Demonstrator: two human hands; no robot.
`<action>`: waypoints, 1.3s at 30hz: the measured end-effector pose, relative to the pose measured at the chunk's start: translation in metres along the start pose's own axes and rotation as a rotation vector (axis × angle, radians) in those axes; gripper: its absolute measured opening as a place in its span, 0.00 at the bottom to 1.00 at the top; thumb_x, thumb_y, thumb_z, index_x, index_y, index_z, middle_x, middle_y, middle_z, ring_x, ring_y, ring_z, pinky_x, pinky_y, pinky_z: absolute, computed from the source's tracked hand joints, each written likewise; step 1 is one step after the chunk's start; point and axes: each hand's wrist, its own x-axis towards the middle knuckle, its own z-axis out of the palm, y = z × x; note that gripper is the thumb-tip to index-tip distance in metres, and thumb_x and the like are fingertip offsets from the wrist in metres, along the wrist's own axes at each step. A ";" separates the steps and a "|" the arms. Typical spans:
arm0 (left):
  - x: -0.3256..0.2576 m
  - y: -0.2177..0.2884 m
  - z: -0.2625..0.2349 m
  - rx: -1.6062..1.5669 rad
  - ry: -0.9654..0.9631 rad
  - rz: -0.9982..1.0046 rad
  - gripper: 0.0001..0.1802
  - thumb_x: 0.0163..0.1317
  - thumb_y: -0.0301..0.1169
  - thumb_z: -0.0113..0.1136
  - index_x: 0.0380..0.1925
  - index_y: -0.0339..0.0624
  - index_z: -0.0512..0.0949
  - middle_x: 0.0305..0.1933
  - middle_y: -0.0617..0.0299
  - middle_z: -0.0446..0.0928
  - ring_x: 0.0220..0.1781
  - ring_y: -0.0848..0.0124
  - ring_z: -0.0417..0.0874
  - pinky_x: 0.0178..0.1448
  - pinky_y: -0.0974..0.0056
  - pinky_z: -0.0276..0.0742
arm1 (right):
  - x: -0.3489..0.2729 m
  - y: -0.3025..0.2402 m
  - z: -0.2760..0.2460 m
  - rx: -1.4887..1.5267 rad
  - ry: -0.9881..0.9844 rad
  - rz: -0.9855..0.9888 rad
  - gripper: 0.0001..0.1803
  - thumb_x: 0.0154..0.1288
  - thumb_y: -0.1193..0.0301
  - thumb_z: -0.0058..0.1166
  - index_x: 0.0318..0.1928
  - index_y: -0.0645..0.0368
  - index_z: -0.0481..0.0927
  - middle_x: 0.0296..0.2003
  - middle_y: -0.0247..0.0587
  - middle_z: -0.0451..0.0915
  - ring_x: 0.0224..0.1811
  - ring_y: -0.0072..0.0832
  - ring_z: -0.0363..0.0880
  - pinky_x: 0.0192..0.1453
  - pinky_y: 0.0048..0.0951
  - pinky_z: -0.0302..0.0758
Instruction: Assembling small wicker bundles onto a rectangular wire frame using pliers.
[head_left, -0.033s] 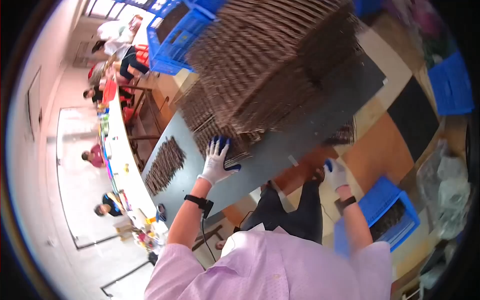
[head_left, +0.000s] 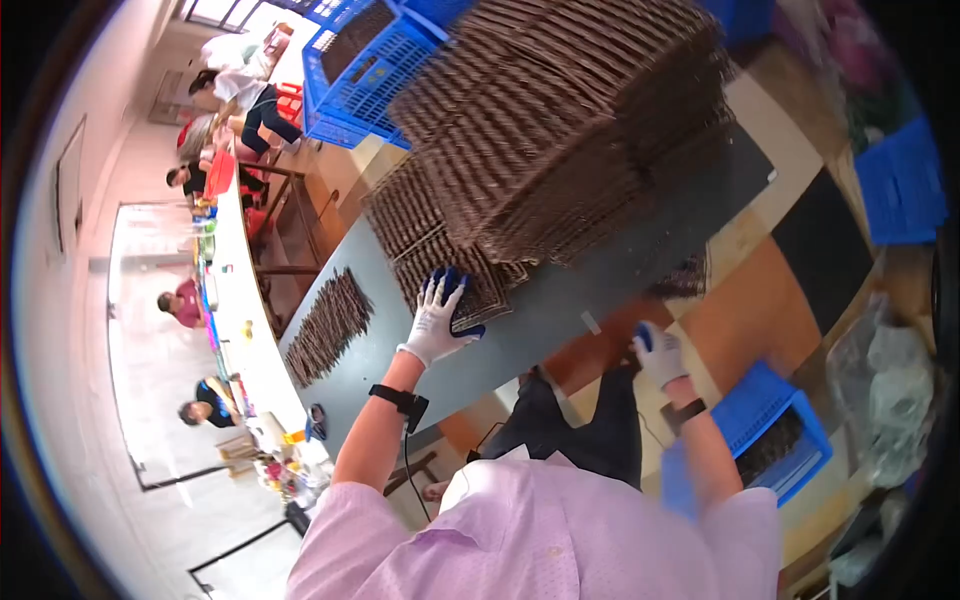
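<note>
My left hand (head_left: pixel 436 320), in a white glove with blue fingertips, lies with fingers spread on the near edge of a low stack of dark brown ribbed, woven-looking sheets (head_left: pixel 440 250). Behind it rises a much taller pile of the same sheets (head_left: pixel 540 120). Both rest on a grey tabletop (head_left: pixel 400 375). A loose row of thin brown stick-like pieces (head_left: pixel 330 325) lies left of that hand. My right hand (head_left: pixel 660 355), gloved alike, hangs past the table's near edge above the floor. Its fingers are loosely extended and nothing shows in them.
A blue crate (head_left: pixel 780 430) with dark pieces inside stands on the floor at my right. Another blue crate (head_left: pixel 375 75) is beyond the pile. Clear plastic bags (head_left: pixel 890 390) lie far right. Several people are around a long white table (head_left: pixel 245 310) at left.
The view has shifted slightly and looks sharper. My right hand sits a little lower and further left in the picture. My left hand stays on the low stack.
</note>
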 end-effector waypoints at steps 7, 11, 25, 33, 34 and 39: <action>-0.030 -0.049 0.028 -0.167 0.702 -0.331 0.44 0.53 0.37 0.72 0.69 0.40 0.64 0.73 0.43 0.61 0.75 0.44 0.57 0.77 0.44 0.53 | 0.062 -0.242 0.025 -0.098 0.021 -0.363 0.24 0.64 0.62 0.59 0.57 0.59 0.75 0.41 0.50 0.84 0.45 0.49 0.82 0.49 0.46 0.78; -0.016 -0.102 0.086 -0.831 0.460 -0.630 0.46 0.58 0.42 0.71 0.70 0.32 0.59 0.69 0.40 0.67 0.70 0.47 0.69 0.72 0.53 0.65 | 0.103 -0.299 0.049 -0.436 -0.248 0.086 0.28 0.65 0.53 0.57 0.56 0.62 0.74 0.41 0.52 0.83 0.45 0.48 0.83 0.50 0.46 0.78; -0.001 -0.078 0.089 -1.240 0.300 -0.661 0.51 0.63 0.43 0.66 0.76 0.38 0.45 0.76 0.47 0.59 0.74 0.53 0.65 0.74 0.57 0.63 | 0.088 -0.320 0.087 -0.686 0.055 0.201 0.30 0.64 0.48 0.57 0.61 0.50 0.74 0.57 0.50 0.74 0.61 0.46 0.72 0.61 0.54 0.70; -0.003 -0.081 0.085 -1.806 0.336 -0.632 0.45 0.69 0.42 0.61 0.77 0.49 0.46 0.75 0.56 0.60 0.72 0.60 0.65 0.72 0.59 0.62 | 0.080 -0.337 0.056 -0.759 -0.009 -0.114 0.28 0.63 0.50 0.58 0.57 0.53 0.77 0.50 0.46 0.77 0.53 0.43 0.77 0.53 0.48 0.74; -0.001 -0.075 0.083 -1.737 0.338 -0.683 0.45 0.69 0.42 0.61 0.77 0.49 0.46 0.76 0.56 0.60 0.73 0.60 0.65 0.73 0.59 0.62 | 0.086 -0.333 0.053 -0.782 -0.103 -0.085 0.27 0.64 0.50 0.57 0.56 0.54 0.77 0.48 0.45 0.79 0.52 0.42 0.78 0.52 0.46 0.75; 0.003 -0.081 0.100 -1.451 0.345 -0.758 0.45 0.69 0.43 0.60 0.77 0.49 0.45 0.78 0.54 0.57 0.76 0.57 0.61 0.75 0.58 0.60 | 0.115 -0.352 0.043 -0.714 -0.198 -0.107 0.22 0.67 0.53 0.54 0.51 0.57 0.77 0.44 0.48 0.82 0.47 0.42 0.82 0.49 0.44 0.79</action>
